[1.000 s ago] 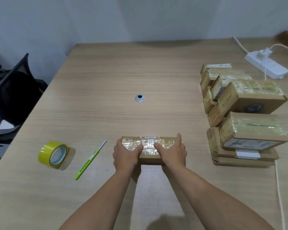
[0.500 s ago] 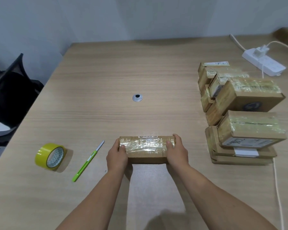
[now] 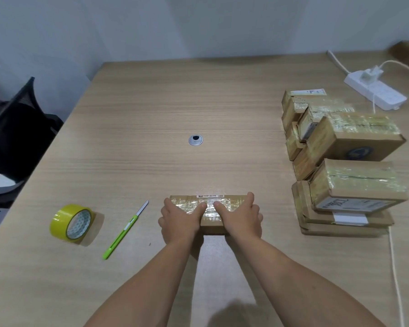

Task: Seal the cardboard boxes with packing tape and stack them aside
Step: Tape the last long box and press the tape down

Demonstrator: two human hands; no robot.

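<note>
Flat brown cardboard box (image 3: 211,221), its top banded with glossy clear tape, lies on the near middle of the pale wood-grain table (image 3: 151,102), under both hands. It looks light and stiff. The taped face is probably slick, so the bare cardboard short ends or the underside seem the better places to take hold for lifting it aside. At the far left stands a black mesh office chair (image 3: 17,138). Near the left edge of the table a roll of yellow packing tape (image 3: 72,223) rests on its rim, and just right of it lies a slim lime-green utility knife (image 3: 125,230) with its metal blade pointing away. The left hand (image 3: 178,218) and right hand (image 3: 241,218) lie palm down on the box, spread wide and pressing the tape, thumbs nearly meeting at its middle. Whether the outer fingers hook over the ends I cannot tell. Farther off sits a round silver cable grommet (image 3: 195,140). On the right stand two uneven stacks of taped cardboard boxes, a near stack (image 3: 350,197) and a far stack (image 3: 340,131), their wrinkled tape catching the light. Beyond them lies a white plastic power strip (image 3: 376,90).
</note>
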